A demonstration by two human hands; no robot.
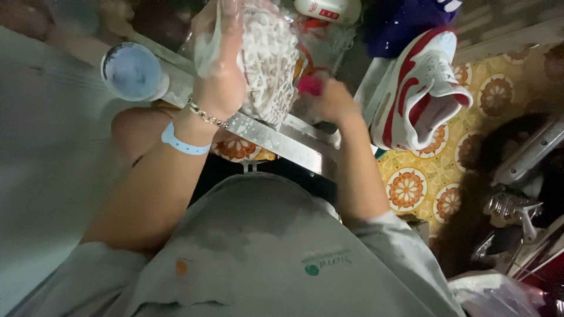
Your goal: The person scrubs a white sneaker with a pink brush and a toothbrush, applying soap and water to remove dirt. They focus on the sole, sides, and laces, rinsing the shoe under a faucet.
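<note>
1. The left hand (220, 70), at about 11 o'clock from the middle of the view, is clenched around a white woven-mesh shoe (269, 61), gripping it from the side and holding it above a metal edge (276, 141) that crosses the scene.
2. The right hand (332, 100), just past 12 o'clock, is closed on a small pink object (310, 85), probably a brush or sponge, pressed against the shoe's side; its exact kind is too blurred to tell.
3. The shoe looks wet and soapy, so by my judgement the scrubbing goes best with the left hand keeping a firm grip while the right works in short strokes along the weave, not across it, so that the mesh does not snag.
4. Turning the shoe bit by bit would bring each patch under the pink object.
5. A red-and-white sneaker (420, 88) rests at 2 o'clock on a yellow patterned floor (411, 188), well apart from the hands.
6. A pale round cup (134, 71) stands at 10 o'clock, near the left wrist, which wears a light blue band (183, 144).
</note>
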